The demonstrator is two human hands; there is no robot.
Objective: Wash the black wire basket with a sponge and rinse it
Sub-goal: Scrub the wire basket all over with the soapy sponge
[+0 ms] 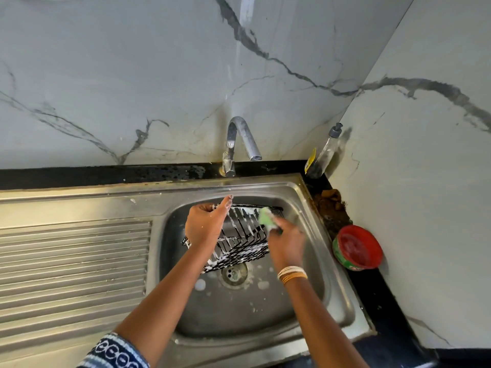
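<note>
The left hand (pixel 206 224) grips the black wire basket (pixel 240 239) by its upper left rim, fingers curled round the wire, and holds it tilted over the bowl of the sink (pixel 342 301), the low end just above the drain (pixel 233 273). The right hand (pixel 287 245) is closed round a green sponge (pixel 267 217) and presses it against the far right part of the basket; that hand is blurred, which suggests a scrubbing stroke. White suds cling to many of the wires, and blobs of foam lie on the sink floor around the drain.

By this I judge the step in hand to be the soaping, well along but not finished: the basket is lathered and no rinse has begun. The tap (pixel 240 144) stands behind the sink and no water runs from its spout. The next move calls for turning the basket so the sponge reaches any unscrubbed sides, then freeing one hand to open the tap while the other keeps a firm hold, since soapy wire will be slippery.

On the black desk (pixel 385 309) to the right sits a red tub (pixel 357 247) with a green band that bears print too small to read. In the corner stands a clear pump bottle (pixel 322 155) with a yellow label; its writing cannot be made out either. Thin bangles (pixel 292 273) circle the right wrist, and a patterned blue sleeve (pixel 117 353) shows at the left arm.
</note>
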